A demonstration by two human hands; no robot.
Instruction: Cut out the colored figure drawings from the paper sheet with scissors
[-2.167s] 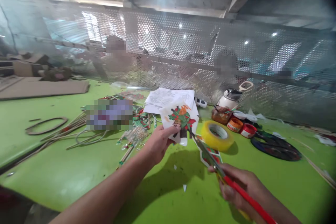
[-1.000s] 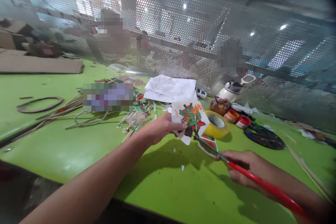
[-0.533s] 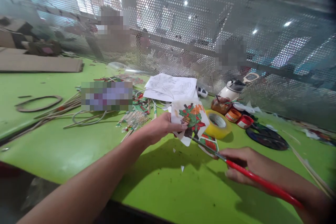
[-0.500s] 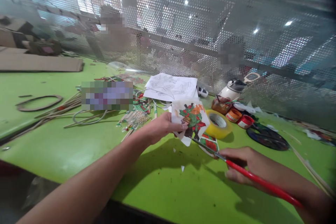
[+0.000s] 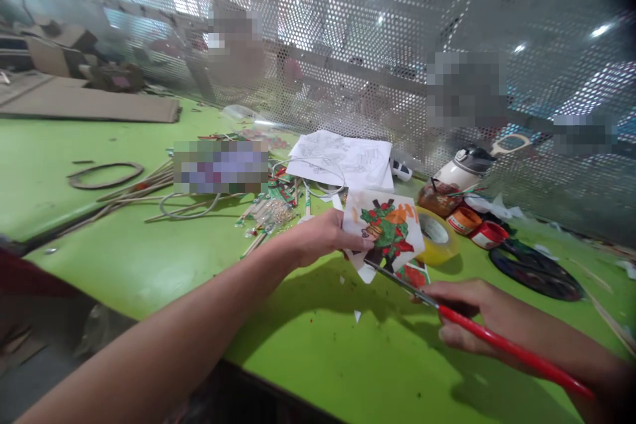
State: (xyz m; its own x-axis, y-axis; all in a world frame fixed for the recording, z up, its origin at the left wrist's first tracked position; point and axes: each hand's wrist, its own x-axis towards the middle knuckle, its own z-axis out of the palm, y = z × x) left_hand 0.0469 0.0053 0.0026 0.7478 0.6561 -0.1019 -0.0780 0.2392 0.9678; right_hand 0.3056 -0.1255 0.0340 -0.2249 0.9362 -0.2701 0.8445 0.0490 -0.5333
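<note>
My left hand [image 5: 325,236] pinches a piece of white paper [image 5: 355,202] painted with a green, red and orange figure, thumb on its face. In my right hand [image 5: 472,315] is a pair of scissors [image 5: 501,341] with long red handles; its metal blades reach the paper's lower edge, close to the dark painted part. How far apart the blades are cannot be made out. Another painted piece [image 5: 413,273] in red and green lies partly hidden behind the blades. A small white paper scrap [image 5: 358,316] rests on the green table [image 5: 298,351] below.
Behind the paper sit a roll of yellow tape [image 5: 450,245], an orange paint jar [image 5: 464,219], a red paint jar [image 5: 489,234] and a dark palette [image 5: 534,269]. Printed sheets [image 5: 342,159] lie farther back. Sticks [image 5: 144,182] and beads [image 5: 273,211] are at left, cardboard [image 5: 94,103] beyond.
The view has swung left, so everything sits farther right in the picture. Both hands keep their hold, and the scissor blades stay at the paper's lower edge.
</note>
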